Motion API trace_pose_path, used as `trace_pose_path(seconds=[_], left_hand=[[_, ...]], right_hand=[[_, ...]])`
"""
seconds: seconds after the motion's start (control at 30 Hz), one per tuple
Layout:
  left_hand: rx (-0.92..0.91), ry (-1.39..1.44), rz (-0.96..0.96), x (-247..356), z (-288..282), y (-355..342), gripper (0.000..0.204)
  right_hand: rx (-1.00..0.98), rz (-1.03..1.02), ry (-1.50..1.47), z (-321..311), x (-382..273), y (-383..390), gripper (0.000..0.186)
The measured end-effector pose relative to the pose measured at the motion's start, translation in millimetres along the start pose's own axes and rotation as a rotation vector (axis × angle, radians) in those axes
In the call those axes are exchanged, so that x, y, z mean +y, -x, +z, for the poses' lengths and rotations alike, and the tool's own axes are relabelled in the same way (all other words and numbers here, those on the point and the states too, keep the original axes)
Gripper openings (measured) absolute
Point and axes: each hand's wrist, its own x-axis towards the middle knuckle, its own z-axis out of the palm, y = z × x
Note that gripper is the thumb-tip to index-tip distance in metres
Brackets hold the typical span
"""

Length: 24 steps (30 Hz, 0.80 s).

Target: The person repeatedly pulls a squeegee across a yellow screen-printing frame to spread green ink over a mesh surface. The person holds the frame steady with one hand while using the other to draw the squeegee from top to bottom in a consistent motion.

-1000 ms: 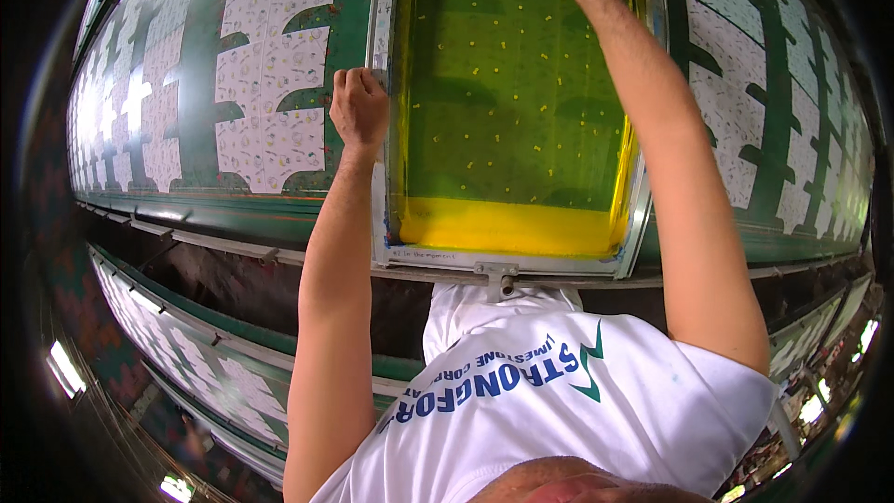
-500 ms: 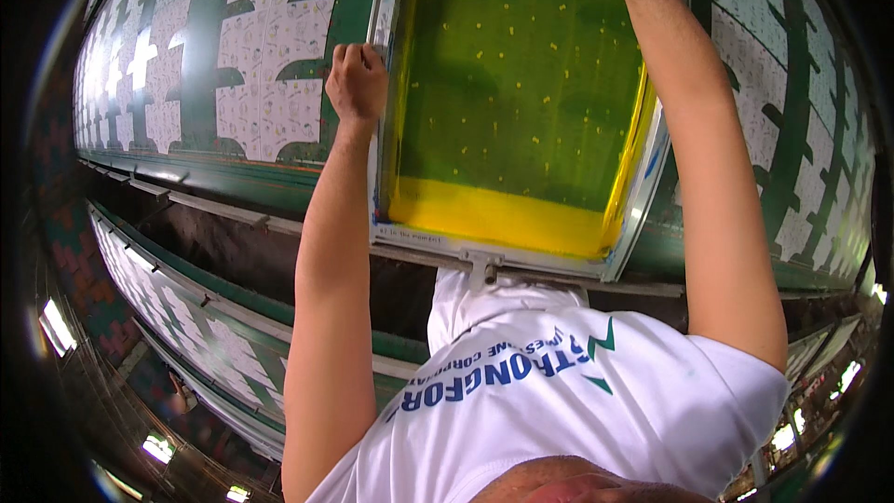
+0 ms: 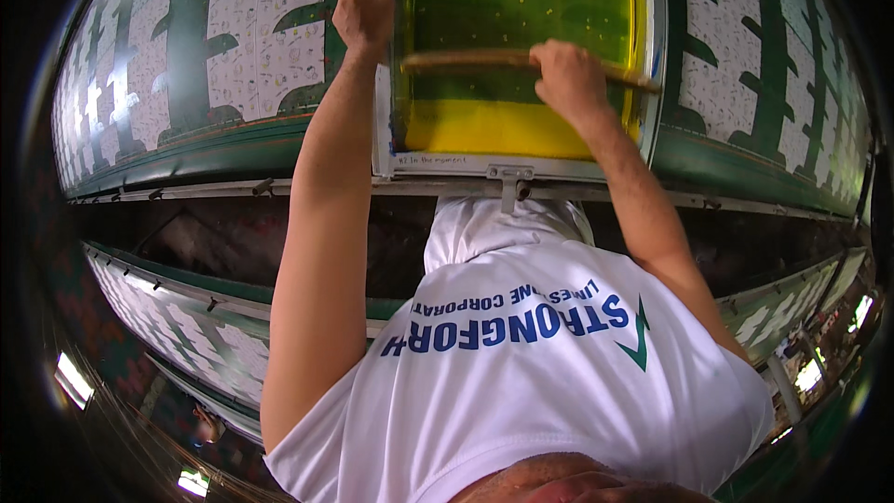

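Written on by hand at near-left corner of metal frame; bunching left hand with fingers together at left edge; clamping right hand on brown bar across yellow mesh.

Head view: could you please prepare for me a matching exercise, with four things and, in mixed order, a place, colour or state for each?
1. Left hand
2. Right hand
3. Bar
4. Shirt

A. White, with blue and green print
B. At the left rail of the frame
C. Brown, reaching across the screen
D. Closed in a grip

Pairs: 1-B, 2-D, 3-C, 4-A
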Motion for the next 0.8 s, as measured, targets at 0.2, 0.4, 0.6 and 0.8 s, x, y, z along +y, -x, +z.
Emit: trace_pose_path(seconds=[0.2, 0.4, 0.6, 0.8], left_hand=[[-0.057, 0.069, 0.012, -4.8, -2.0, 1.4, 0.042], [-0.13, -0.012, 0.056, -3.9, -7.9, 0.5, 0.063], [-0.153, -0.049, -0.036, 9.0, -5.8, 5.1, 0.055], [-0.164, -0.137, -0.076, 21.9, -8.3, 10.6, 0.052]], right_hand=[[0.177, -0.022, -0.044, 29.2, -43.2, 93.3, 0.015], [0.144, -0.044, -0.009, 18.0, -31.8, 81.9, 0.011], [0.052, -0.026, 0.015, 23.5, -44.6, 112.2, 0.016], [-0.236, -0.158, -0.197, 5.0, -32.5, 138.3, 0.034]])
